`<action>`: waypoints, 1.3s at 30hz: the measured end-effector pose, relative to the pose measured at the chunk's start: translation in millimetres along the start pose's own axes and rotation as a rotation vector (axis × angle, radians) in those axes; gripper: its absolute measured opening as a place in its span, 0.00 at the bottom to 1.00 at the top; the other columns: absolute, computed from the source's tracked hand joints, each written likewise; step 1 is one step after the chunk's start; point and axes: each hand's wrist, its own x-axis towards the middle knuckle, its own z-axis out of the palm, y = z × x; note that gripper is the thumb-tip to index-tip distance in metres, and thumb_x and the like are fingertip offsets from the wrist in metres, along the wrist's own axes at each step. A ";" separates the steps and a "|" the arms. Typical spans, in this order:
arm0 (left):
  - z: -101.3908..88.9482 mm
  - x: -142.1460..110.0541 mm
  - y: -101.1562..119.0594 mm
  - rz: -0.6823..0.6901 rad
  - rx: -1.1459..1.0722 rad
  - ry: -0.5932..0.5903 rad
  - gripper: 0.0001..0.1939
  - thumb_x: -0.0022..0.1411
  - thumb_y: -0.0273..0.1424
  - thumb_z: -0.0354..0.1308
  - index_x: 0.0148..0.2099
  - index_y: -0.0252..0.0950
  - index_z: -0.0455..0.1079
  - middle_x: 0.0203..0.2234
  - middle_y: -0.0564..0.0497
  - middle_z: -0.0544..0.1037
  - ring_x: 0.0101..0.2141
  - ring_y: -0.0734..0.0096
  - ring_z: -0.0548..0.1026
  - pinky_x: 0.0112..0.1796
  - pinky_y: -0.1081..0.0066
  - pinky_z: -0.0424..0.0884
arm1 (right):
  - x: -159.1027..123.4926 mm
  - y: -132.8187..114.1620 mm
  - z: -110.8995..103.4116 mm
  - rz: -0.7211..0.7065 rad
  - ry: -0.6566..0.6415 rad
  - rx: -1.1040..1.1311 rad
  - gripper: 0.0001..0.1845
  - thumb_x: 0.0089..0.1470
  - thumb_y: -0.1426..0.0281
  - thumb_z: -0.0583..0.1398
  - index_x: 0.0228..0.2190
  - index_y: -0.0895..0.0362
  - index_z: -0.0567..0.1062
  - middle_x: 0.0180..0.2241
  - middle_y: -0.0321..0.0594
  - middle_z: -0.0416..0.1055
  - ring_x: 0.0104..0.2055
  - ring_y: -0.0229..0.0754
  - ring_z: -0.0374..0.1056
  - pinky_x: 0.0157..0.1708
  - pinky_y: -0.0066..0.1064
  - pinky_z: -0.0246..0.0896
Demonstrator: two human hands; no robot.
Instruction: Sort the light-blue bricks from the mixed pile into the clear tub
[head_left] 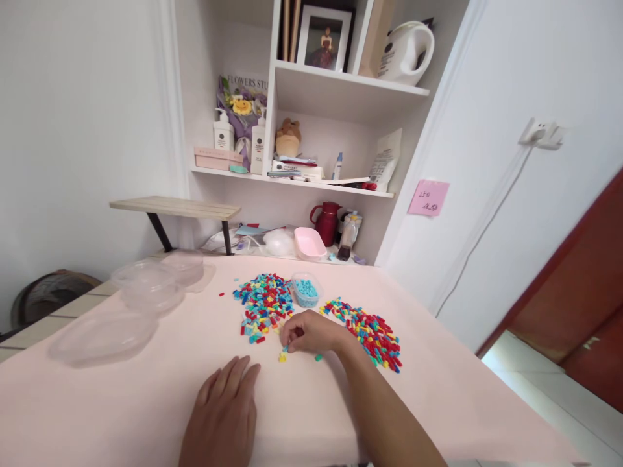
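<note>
My left hand (224, 408) lies flat on the pink table (121, 402), fingers stretched out, holding nothing. My right hand (311, 334) rests between two heaps of small coloured bricks, its fingertips pinched together over a light-blue piece; I cannot see whether it grips it. A yellow brick (282, 356) and a loose blue one (318, 357) lie just under it. The left heap (261, 305) and the right heap (370, 331) mix red, blue, yellow and green pieces. A small clear tub (305, 290) behind them holds only light-blue bricks.
Several empty clear plastic bowls (146, 288) stand at the table's left, one larger (104, 334) nearer me. A wooden shelf (175, 207) on black brackets and white shelving with bottles, a red jug (327, 222) and a pink box (310, 242) are behind the table.
</note>
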 end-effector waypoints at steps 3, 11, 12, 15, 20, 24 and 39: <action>0.0 0.5 -0.5 0.015 0.014 0.012 0.20 0.61 0.26 0.50 0.53 0.40 0.70 0.50 0.50 0.79 0.51 0.66 0.74 0.52 0.64 0.62 | 1.0 -1.7 0.2 0.005 -0.019 0.032 0.07 0.44 0.68 0.66 0.29 0.53 0.84 0.20 0.30 0.71 0.22 0.34 0.63 0.22 0.22 0.56; 5.8 -3.3 -5.0 0.025 0.008 0.035 0.20 0.59 0.27 0.51 0.52 0.40 0.71 0.49 0.50 0.79 0.51 0.66 0.74 0.52 0.64 0.62 | 4.3 3.5 -27.2 0.033 0.881 0.049 0.17 0.51 0.56 0.62 0.33 0.56 0.82 0.21 0.35 0.68 0.23 0.37 0.60 0.22 0.27 0.58; 6.2 -3.7 -5.1 0.025 0.008 0.045 0.20 0.58 0.26 0.51 0.52 0.40 0.71 0.49 0.50 0.79 0.51 0.66 0.74 0.52 0.64 0.62 | 3.7 8.1 -31.2 0.045 0.967 0.009 0.18 0.51 0.55 0.62 0.33 0.57 0.82 0.19 0.34 0.65 0.22 0.37 0.59 0.22 0.27 0.58; 5.3 -2.8 -4.5 0.029 0.018 0.065 0.20 0.57 0.26 0.51 0.51 0.40 0.71 0.48 0.50 0.80 0.50 0.66 0.74 0.51 0.65 0.62 | 1.9 23.1 -39.1 0.097 1.078 -0.097 0.20 0.52 0.53 0.61 0.33 0.56 0.82 0.16 0.31 0.60 0.20 0.37 0.57 0.23 0.28 0.57; 0.2 1.4 -2.3 0.040 0.052 0.069 0.19 0.57 0.25 0.51 0.50 0.38 0.71 0.47 0.49 0.80 0.48 0.65 0.75 0.50 0.63 0.62 | 1.2 36.5 -41.5 0.153 1.033 -0.026 0.23 0.52 0.54 0.60 0.43 0.56 0.81 0.22 0.34 0.70 0.19 0.37 0.63 0.20 0.29 0.60; -1.6 2.2 -0.2 0.034 0.046 0.069 0.19 0.58 0.25 0.50 0.51 0.39 0.71 0.47 0.49 0.80 0.49 0.64 0.75 0.50 0.63 0.61 | 0.5 27.6 -35.7 0.083 1.016 0.060 0.25 0.56 0.55 0.57 0.48 0.57 0.78 0.29 0.39 0.75 0.21 0.39 0.67 0.20 0.29 0.62; 1.7 -3.5 4.6 -0.030 0.033 0.049 0.19 0.58 0.24 0.50 0.51 0.39 0.71 0.48 0.48 0.79 0.50 0.64 0.73 0.51 0.63 0.62 | 21.5 -18.3 33.1 -0.250 0.242 -0.378 0.21 0.56 0.81 0.53 0.38 0.52 0.82 0.39 0.40 0.78 0.43 0.42 0.72 0.47 0.33 0.64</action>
